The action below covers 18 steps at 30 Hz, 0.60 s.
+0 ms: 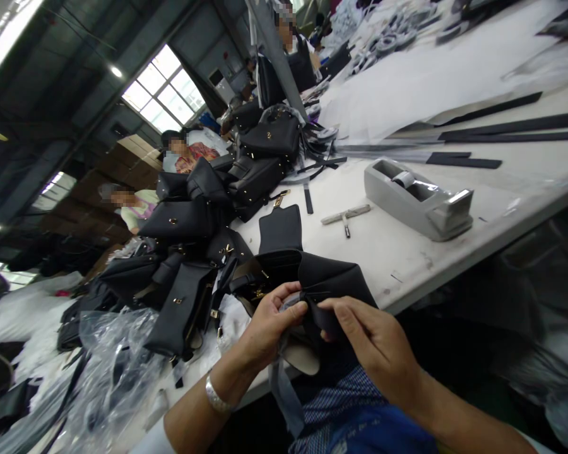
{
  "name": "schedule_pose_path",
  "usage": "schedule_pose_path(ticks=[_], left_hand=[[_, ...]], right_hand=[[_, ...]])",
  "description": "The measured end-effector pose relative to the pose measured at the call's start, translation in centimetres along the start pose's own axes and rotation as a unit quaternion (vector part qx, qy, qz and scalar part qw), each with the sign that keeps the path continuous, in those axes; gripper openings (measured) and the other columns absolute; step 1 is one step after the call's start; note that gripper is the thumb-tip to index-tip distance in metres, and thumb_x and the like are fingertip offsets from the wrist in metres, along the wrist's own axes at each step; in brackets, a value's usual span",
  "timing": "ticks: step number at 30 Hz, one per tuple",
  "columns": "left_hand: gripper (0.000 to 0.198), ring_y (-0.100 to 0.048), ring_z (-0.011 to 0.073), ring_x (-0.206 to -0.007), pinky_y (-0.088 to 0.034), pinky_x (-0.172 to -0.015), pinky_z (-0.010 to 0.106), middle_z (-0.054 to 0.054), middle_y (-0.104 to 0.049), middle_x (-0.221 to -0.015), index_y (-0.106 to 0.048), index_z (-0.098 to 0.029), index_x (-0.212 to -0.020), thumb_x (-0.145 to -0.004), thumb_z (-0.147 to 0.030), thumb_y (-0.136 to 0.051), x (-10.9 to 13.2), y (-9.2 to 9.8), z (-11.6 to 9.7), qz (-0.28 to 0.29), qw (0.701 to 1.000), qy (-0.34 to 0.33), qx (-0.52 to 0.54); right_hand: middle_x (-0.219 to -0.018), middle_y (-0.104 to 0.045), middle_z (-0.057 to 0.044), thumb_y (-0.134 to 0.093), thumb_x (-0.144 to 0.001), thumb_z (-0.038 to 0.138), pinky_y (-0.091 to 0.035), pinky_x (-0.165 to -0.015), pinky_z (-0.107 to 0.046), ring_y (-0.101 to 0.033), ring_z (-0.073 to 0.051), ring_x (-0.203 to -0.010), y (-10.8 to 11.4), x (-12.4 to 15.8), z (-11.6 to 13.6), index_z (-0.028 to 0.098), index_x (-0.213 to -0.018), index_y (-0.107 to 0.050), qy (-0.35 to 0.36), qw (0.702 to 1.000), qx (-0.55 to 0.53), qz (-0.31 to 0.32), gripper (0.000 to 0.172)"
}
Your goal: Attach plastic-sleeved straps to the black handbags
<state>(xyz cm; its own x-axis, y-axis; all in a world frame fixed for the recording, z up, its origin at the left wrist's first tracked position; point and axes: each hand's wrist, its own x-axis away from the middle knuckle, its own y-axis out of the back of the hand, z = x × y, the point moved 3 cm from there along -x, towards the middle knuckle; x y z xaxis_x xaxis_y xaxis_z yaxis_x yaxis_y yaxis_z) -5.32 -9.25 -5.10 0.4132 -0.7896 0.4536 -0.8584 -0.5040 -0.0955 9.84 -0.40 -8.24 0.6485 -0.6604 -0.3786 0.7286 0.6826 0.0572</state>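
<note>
A black handbag (336, 277) lies at the front edge of the table, its flap (280, 228) laid back with a gold clasp (278, 200) at the tip. My left hand (272, 321) pinches part of the bag's edge between thumb and fingers, along with a greyish translucent strip (286, 397) that hangs down below. Close beside it, my right hand (376, 343) grips a black leather piece of the same bag; its fingertips are partly hidden behind the leather. Gold hardware (258, 294) shows near the bag's opening.
A grey tape dispenser (419, 198) stands on the white table (497, 195), with a T-handled tool (346, 216) nearby. Black strips (515, 129) lie farther right. Many black handbags (180, 217) are heaped at left, by clear plastic wrap (118, 372). Co-workers (199, 154) are beyond the heap.
</note>
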Motion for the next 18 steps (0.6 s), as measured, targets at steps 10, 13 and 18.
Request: schedule_pose_path(ticks=[10, 13, 18], left_hand=[[0.047, -0.069, 0.0221, -0.095, -0.052, -0.084, 0.029, 0.013, -0.073, -0.107, -0.063, -0.012, -0.116, -0.076, -0.027, -0.082, 0.1, 0.0, 0.3, 0.021, 0.998, -0.056, 0.008], [0.048, -0.069, 0.0234, -0.098, -0.052, -0.085, 0.030, 0.013, -0.072, -0.110, -0.061, -0.013, -0.119, -0.077, -0.027, -0.080, 0.3, -0.1, 0.4, 0.013, 0.997, -0.074, 0.020], [0.053, -0.066, 0.0233, -0.108, -0.047, -0.100, 0.035, 0.011, -0.068, -0.121, -0.051, -0.020, -0.137, -0.088, -0.026, -0.068, 0.7, -0.4, 0.5, 0.033, 0.992, -0.118, 0.021]], right_hand=[[-0.099, -0.069, -0.006, -0.047, -0.094, 0.006, -0.058, -0.077, -0.025, -0.069, -0.016, -0.086, 0.9, -2.1, 0.8, 0.019, -0.105, -0.072, 0.078, 0.975, 0.186, 0.093, 0.030], [-0.104, -0.068, -0.010, -0.041, -0.096, 0.008, -0.060, -0.077, -0.026, -0.071, -0.017, -0.088, -0.6, -0.3, 1.5, 0.017, -0.113, -0.070, 0.107, 0.964, 0.233, 0.072, 0.034], [-0.120, -0.068, -0.016, -0.045, -0.097, 0.016, -0.060, -0.088, -0.036, -0.068, -0.027, -0.108, -2.8, 2.3, 1.3, 0.014, -0.131, -0.060, 0.132, 0.913, 0.385, 0.002, 0.037]])
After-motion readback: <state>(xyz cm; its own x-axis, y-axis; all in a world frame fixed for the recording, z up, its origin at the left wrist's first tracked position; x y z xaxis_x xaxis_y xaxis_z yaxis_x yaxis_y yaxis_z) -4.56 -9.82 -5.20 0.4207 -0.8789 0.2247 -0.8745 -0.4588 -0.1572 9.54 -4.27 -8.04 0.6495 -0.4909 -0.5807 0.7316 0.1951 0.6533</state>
